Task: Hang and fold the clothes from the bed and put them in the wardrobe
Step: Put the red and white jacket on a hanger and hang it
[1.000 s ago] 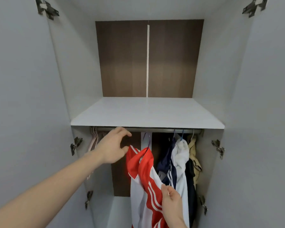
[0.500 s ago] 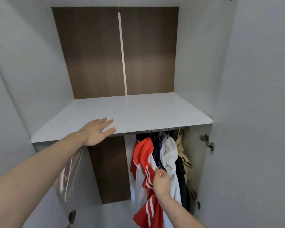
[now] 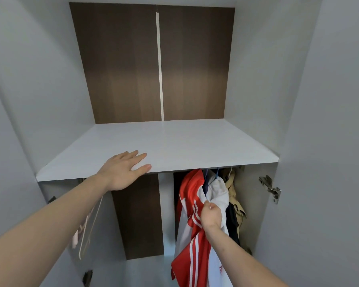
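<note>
- the left hand (image 3: pixel 123 170) now lies flat, fingers straight, on the front edge of the white shelf (image 3: pixel 174 143); a second ago it was curled up under that edge at the rail, beside the collar of the red and white jersey (image 3: pixel 192 206), so it has let go down there and come up to rest on the board.
- the right hand (image 3: pixel 210 214) has stayed on the jersey throughout, pinching a bunch of its cloth about halfway down, a bit higher on the garment than before.
- the jersey hangs inside the wardrobe below the shelf, at the left end of a row with a white top (image 3: pixel 218 189), something dark and a beige garment (image 3: pixel 235 187) just beside it on the right.
- at the far left, empty pale hangers (image 3: pixel 87 224) dangle behind the left forearm.
- my reading: this jersey is hung, the right hand only tidies its drape, and the next garment from the bed is due.
</note>
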A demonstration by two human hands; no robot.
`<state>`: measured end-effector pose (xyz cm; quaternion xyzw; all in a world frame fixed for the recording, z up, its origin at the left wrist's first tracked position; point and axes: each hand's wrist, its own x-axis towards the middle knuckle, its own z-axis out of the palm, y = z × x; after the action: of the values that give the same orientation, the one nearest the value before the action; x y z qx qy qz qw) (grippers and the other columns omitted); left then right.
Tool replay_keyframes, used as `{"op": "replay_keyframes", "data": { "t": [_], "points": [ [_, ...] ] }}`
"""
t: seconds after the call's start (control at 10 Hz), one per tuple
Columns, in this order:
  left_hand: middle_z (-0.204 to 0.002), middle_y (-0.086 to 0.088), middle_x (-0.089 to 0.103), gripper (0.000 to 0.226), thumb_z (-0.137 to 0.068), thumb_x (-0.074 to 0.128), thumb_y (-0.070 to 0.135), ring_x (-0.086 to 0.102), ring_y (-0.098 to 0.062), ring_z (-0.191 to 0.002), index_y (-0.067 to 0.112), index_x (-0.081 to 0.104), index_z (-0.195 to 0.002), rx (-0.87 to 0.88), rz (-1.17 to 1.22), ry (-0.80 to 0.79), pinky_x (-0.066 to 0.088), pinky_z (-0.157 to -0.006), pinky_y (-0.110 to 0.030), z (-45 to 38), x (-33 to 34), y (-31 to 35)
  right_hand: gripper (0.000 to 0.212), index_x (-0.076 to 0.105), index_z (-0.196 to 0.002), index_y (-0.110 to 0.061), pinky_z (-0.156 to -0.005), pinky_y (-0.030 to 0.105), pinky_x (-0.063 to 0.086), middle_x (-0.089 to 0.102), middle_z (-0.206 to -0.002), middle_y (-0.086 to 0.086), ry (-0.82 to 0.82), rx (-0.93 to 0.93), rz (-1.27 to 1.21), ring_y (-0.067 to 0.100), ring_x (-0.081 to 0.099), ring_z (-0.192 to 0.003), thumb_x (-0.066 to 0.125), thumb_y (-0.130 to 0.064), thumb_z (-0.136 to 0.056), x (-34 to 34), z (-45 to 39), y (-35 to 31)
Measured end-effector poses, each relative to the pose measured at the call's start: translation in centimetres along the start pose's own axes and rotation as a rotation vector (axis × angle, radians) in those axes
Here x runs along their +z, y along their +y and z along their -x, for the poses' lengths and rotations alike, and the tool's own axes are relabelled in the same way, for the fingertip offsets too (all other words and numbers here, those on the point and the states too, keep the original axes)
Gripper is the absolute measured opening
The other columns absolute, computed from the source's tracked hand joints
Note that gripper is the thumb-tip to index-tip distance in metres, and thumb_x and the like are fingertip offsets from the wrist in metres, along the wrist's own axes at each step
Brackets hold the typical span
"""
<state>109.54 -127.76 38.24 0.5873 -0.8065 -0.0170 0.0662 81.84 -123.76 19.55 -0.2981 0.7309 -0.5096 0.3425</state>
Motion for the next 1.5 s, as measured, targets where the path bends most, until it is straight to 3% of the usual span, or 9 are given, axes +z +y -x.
{"op": "replay_keyframes", "data": {
  "t": [0.1,0.2,0.5,0.7,1.0,1.1,1.2,1.3,1.5],
  "points": [
    [-0.17,0.013,0.008,0.078,-0.088,0.009,0.084,0.006,-0.019,-0.157,0.049,0.014,-0.158,0.003,-0.011,0.017,0.005,-0.127,-0.043,-0.1,0.2,0.0,0.043,0.066,-0.118,-0.002,-0.097,0.038,0.047,0.069,-0.116,0.019,0.009,0.024,0.069,0.037,0.062,-0.11,0.037,-0.032,-0.107,0.1,-1.2,-0.1],
    [-0.17,0.013,0.009,0.077,-0.089,0.01,0.083,0.007,-0.019,-0.157,0.049,0.015,-0.158,0.001,-0.016,0.033,0.006,-0.126,-0.043,0.0,0.3,0.0,0.046,0.065,-0.123,-0.002,-0.101,0.04,0.048,0.068,-0.121,0.019,-0.025,0.011,0.13,0.036,0.061,-0.112,0.035,-0.033,-0.107,0.1,-1.9,-0.1],
    [-0.168,0.017,0.013,0.078,-0.088,0.012,0.085,0.01,-0.016,-0.157,0.05,0.018,-0.157,-0.001,0.007,0.061,0.008,-0.126,-0.041,-0.1,0.5,-0.1,0.041,0.064,-0.114,-0.005,-0.09,0.033,0.044,0.068,-0.113,0.015,-0.052,-0.042,0.238,0.031,0.061,-0.104,0.032,-0.029,-0.108,0.1,-2.4,2.9],
    [-0.168,0.017,0.014,0.077,-0.089,0.014,0.085,0.01,-0.015,-0.156,0.05,0.019,-0.158,-0.006,0.02,0.065,0.008,-0.127,-0.04,0.1,0.4,0.0,0.035,0.054,-0.077,-0.018,-0.095,0.042,0.048,0.067,-0.093,0.01,-0.06,-0.11,0.327,0.03,0.062,-0.096,0.039,-0.031,-0.106,0.0,-2.3,4.4],
    [-0.168,0.016,0.014,0.077,-0.089,0.012,0.084,0.012,-0.016,-0.156,0.049,0.019,-0.158,-0.008,-0.002,0.078,0.009,-0.126,-0.041,0.1,0.5,0.0,0.005,0.057,-0.087,-0.018,-0.07,0.034,0.056,0.067,-0.087,0.004,-0.159,-0.219,0.56,0.017,0.064,-0.072,0.053,-0.018,-0.09,-1.6,-2.2,4.8],
    [-0.168,0.014,0.016,0.075,-0.092,0.014,0.082,0.013,-0.018,-0.156,0.047,0.02,-0.158,0.005,-0.012,0.082,0.011,-0.126,-0.042,0.2,0.4,0.1,0.04,0.054,-0.127,-0.015,-0.088,0.037,0.055,0.067,-0.096,-0.001,-0.149,-0.213,0.498,0.019,0.067,-0.088,0.058,-0.013,-0.087,-1.6,-1.3,5.4],
    [-0.169,0.014,0.016,0.074,-0.093,0.014,0.081,0.014,-0.019,-0.156,0.047,0.02,-0.159,0.011,-0.028,0.083,0.011,-0.125,-0.043,0.2,0.4,0.1,0.056,0.045,-0.141,-0.012,-0.105,0.042,0.048,0.062,-0.105,-0.004,-0.151,-0.202,0.441,0.026,0.061,-0.111,0.059,-0.008,-0.087,-1.8,0.5,5.2],
    [-0.169,0.013,0.014,0.075,-0.093,0.012,0.08,0.013,-0.02,-0.156,0.045,0.017,-0.159,0.007,-0.048,0.081,0.011,-0.126,-0.044,0.4,0.4,0.3,0.064,0.04,-0.146,-0.013,-0.114,0.037,0.038,0.045,-0.144,0.005,-0.126,-0.244,0.441,0.027,0.042,-0.135,0.062,-0.006,-0.087,-1.8,3.3,4.7],
    [-0.169,0.011,0.011,0.078,-0.092,0.01,0.079,0.009,-0.02,-0.157,0.043,0.016,-0.16,0.014,-0.016,0.063,0.008,-0.127,-0.043,1.2,0.0,0.6,0.066,0.042,-0.145,-0.019,-0.117,0.036,0.037,0.043,-0.14,-0.002,-0.237,-0.31,0.341,0.02,0.041,-0.138,0.06,0.0,-0.084,-0.7,8.5,3.4]
  ]
}}
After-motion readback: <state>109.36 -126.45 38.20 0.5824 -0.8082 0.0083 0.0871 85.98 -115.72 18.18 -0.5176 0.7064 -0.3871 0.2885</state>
